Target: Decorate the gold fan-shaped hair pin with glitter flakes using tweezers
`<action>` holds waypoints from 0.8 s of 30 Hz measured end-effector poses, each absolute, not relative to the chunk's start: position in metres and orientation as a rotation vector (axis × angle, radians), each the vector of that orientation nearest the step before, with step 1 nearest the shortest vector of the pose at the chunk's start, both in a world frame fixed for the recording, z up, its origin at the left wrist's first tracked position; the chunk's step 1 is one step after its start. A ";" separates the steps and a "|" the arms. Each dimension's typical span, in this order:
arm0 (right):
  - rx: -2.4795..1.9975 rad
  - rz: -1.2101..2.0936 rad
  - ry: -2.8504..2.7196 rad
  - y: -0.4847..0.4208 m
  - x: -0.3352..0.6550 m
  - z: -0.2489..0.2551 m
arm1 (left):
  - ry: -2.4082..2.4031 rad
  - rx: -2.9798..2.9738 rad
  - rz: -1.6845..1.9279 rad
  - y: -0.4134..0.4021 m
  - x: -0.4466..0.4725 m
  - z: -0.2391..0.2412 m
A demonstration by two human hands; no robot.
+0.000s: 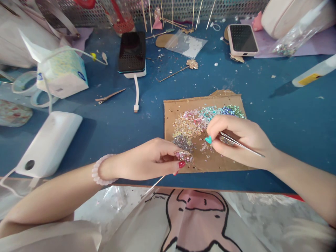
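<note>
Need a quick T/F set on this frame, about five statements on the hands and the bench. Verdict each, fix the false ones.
1. The right grip holds metal tweezers. True.
2. The left grip is empty. False: it holds a glittering piece between thumb and fingers.
3. Sparkly bits in several colors lie on a cardboard sheet. True.
4. The beaded bracelet is on the right wrist. False: the beaded bracelet is on the left wrist.
5. In the picture, the pale-framed phone lies to the right of the black phone. True.
</note>
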State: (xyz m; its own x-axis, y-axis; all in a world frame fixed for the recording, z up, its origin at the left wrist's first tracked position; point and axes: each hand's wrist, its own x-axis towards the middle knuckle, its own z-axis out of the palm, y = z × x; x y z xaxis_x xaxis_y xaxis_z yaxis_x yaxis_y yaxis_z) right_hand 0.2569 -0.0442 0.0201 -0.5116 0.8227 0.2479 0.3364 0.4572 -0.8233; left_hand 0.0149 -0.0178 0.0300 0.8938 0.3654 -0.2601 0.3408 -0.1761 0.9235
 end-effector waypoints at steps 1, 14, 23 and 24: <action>-0.971 0.970 -2.054 -0.045 0.257 0.020 | 0.531 1.777 0.026 -0.018 0.015 0.030; -0.913 0.949 -2.125 -0.042 0.258 0.019 | 0.524 1.800 0.009 -0.019 0.014 0.032; -0.932 0.994 -2.089 -0.042 0.260 0.020 | 0.546 1.771 0.013 -0.018 0.017 0.033; -0.936 1.001 -2.083 -0.042 0.260 0.020 | 0.547 1.775 0.008 -0.018 0.017 0.032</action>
